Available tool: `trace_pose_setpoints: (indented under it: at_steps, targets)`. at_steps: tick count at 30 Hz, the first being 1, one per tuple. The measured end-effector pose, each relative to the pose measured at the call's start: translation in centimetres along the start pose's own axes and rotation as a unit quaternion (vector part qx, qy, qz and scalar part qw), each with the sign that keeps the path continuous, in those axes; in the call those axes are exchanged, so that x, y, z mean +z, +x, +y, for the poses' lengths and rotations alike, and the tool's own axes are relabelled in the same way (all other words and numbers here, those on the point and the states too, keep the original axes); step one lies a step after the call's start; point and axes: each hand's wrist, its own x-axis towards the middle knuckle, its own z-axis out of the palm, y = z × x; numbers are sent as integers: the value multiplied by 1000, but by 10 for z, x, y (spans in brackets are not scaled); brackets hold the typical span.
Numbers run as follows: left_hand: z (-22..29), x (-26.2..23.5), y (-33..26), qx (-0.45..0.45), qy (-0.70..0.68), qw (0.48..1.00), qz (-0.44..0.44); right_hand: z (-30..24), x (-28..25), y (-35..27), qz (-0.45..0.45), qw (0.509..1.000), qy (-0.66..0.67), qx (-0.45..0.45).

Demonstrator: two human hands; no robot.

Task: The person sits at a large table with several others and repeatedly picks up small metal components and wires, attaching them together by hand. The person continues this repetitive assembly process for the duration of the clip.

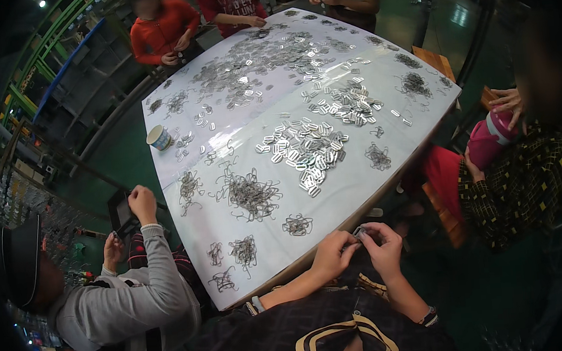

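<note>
Just off the near edge of the table, my left hand and my right hand meet, fingertips pinched together. Between them is a small metal buckle, partly covered by the fingers. Whether a wire piece is held with it is too small to tell. Beyond my hands lies a heap of shiny flat slotted metal buckles. To their left sit a small pile of bent wire hooks and a larger tangle of wire hooks.
The white-covered table carries more buckle heaps and hook piles. A paper cup stands at its left edge. A co-worker in grey sits left; another, at right, holds a pink object. Several people stand at the far side.
</note>
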Motion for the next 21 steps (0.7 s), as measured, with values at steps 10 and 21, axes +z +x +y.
trace_pose_setpoints:
  at_steps: [10, 21]
  targets:
    - [-39, -56, 31, -6, 115, 992, 46, -11, -9, -5, 23, 994, -81, -71]
    - [-100, -154, 42, -117, 410, 897, 114, 0, -20, -13, 30, 995, -87, -47]
